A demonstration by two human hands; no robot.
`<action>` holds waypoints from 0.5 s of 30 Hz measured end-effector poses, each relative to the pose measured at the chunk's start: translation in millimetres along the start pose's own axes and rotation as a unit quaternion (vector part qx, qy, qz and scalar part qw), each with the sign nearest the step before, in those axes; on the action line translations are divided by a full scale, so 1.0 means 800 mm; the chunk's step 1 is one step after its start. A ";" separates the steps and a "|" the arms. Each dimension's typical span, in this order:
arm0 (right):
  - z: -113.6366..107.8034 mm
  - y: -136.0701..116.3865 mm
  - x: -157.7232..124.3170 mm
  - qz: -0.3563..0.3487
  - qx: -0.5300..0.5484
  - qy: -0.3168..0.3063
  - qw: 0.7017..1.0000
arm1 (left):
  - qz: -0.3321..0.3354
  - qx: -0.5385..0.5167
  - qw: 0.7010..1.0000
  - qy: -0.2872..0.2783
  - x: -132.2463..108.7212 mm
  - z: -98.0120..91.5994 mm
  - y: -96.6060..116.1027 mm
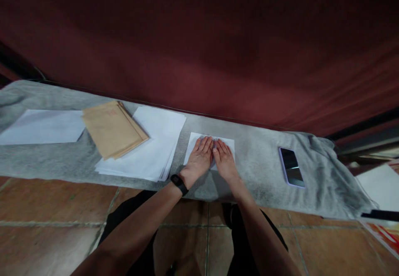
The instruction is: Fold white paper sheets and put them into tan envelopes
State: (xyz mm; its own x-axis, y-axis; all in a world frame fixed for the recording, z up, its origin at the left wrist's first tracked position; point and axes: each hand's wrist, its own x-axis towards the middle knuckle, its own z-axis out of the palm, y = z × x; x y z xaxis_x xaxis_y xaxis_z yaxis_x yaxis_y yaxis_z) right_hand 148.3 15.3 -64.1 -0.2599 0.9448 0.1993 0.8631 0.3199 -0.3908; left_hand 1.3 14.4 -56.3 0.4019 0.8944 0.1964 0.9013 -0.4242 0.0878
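Note:
A small white sheet of paper [191, 146], perhaps folded, lies on the grey cloth in front of me. My left hand [201, 154] rests flat on its left half, fingers stretched out and pointing away from me. Beside it, my right hand [223, 156] lies flat on the right half, fingers likewise extended. The fingertips of both hands nearly meet at the paper's middle. Neither hand grips anything. My palms hide much of the paper, so I cannot tell how it is folded.
Left of my hands, brown envelopes [110, 128] overlap a stack of white paper [156, 143]. Another white sheet pile [43, 127] lies farther left. A phone [291, 167] rests on the grey cloth [255, 159] at right. A dark red curtain [199, 60] hangs behind.

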 end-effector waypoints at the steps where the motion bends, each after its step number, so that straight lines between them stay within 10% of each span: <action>1: 0.001 -0.002 0.002 -0.003 0.007 -0.005 1.000 | 0.001 0.004 1.000 -0.004 0.000 -0.001 0.001; 15: 0.011 0.008 0.001 0.013 -0.127 -0.019 0.992 | -0.029 -0.039 0.998 -0.029 -0.002 0.007 -0.007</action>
State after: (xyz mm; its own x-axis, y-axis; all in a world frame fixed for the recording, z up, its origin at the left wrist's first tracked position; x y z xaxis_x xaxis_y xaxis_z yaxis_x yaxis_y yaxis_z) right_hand 149.9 18.3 -74.2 -0.2482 0.9561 0.1559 0.9498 0.2718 -0.1551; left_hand -3.1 16.2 -62.8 0.3593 0.9237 0.1326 0.9090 -0.3786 0.1743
